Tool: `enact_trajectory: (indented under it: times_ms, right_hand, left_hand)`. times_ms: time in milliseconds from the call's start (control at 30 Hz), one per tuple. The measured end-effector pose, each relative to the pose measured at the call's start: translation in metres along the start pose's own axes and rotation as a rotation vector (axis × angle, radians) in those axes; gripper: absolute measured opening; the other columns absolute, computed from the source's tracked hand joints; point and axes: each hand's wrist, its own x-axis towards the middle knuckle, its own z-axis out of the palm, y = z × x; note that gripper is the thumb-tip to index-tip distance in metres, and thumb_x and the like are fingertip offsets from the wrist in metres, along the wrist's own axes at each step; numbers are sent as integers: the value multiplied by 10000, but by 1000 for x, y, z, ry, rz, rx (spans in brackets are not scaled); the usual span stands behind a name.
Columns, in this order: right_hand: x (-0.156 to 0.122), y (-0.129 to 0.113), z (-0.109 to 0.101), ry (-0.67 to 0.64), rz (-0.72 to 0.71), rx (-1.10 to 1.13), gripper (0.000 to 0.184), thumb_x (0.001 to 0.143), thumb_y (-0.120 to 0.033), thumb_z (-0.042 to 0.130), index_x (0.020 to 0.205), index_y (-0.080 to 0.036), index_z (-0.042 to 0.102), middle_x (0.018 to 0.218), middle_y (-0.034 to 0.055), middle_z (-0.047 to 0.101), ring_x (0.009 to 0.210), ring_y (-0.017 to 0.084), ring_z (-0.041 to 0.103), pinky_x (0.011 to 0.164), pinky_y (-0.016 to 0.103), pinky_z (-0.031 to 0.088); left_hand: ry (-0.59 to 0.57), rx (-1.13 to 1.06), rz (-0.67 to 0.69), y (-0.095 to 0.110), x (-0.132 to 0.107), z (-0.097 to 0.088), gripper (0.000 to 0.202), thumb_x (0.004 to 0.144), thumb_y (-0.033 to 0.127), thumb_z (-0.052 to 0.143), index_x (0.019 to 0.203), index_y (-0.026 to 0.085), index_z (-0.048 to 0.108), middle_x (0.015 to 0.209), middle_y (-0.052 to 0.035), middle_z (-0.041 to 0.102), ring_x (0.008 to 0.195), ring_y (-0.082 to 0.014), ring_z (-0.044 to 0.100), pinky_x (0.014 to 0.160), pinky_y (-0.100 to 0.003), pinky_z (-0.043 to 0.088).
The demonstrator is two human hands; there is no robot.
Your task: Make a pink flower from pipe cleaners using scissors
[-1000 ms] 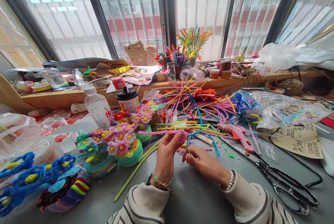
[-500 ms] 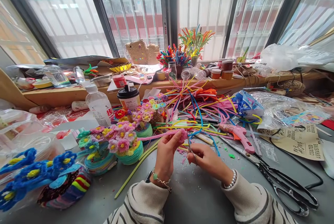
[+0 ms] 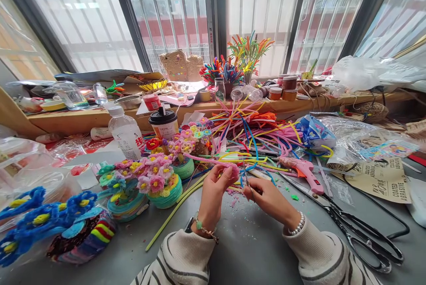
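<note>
My left hand (image 3: 213,194) pinches a fuzzy pink pipe cleaner (image 3: 203,159); one end is bunched into a curl by the fingertips and the rest trails out to the left. In my right hand (image 3: 271,198) is a small pair of scissors (image 3: 245,174), blades pointing up, just right of the pink curl and apart from it. The fingers partly cover the handles. Pink and green fluff (image 3: 233,201) is scattered on the grey table below. Pink pipe-cleaner flowers (image 3: 155,174) in a green-and-yellow pot stand left of my left hand.
Loose pipe cleaners (image 3: 266,125) are heaped behind my hands. On the right lie a pink glue gun (image 3: 304,172) and large black scissors (image 3: 362,232). A water bottle (image 3: 124,134), lidded cup (image 3: 163,125) and blue-flower pot (image 3: 83,236) stand left.
The scissors have drawn back slightly to the right from the pink curl. My left hand has shifted a little to the right, still pinching the pink pipe cleaner.
</note>
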Motion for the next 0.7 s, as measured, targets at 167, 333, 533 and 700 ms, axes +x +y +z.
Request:
enact_trajectory:
  times_ms: [167,333,533,700]
  right_hand:
    - [0,2,2,-10,-22,-102,479,709,-583,417,477,-168,355,496,-41,355,479,88,325,435,220,222]
    - [-1,3,0,-45,-24,-120,469,712,-564,433,476,-165,363,487,-51,339,473,79,323,438,214,224]
    - [0,1,0,-33,-46,-132,465,715,-514,474,431,-164,360,438,-56,328,448,73,305,425,214,216]
    - [2,5,2,17,-45,-75,446,739,-401,481,396,-170,317,417,-51,331,436,72,310,438,203,267]
  left_hand:
    - [27,111,21,1,-1,0,194,622,250,641,771,126,619,763,-28,624,706,-118,555,678,-231,435]
    - [28,144,47,1,0,0,169,630,248,636,761,143,618,750,-8,621,703,-103,541,662,-205,424]
    - [52,168,48,0,1,-1,203,630,254,635,779,122,596,764,-24,610,702,-107,541,668,-219,430]
    - [98,156,88,-1,4,-3,256,622,243,644,822,140,520,753,-20,598,690,-108,548,631,-220,439]
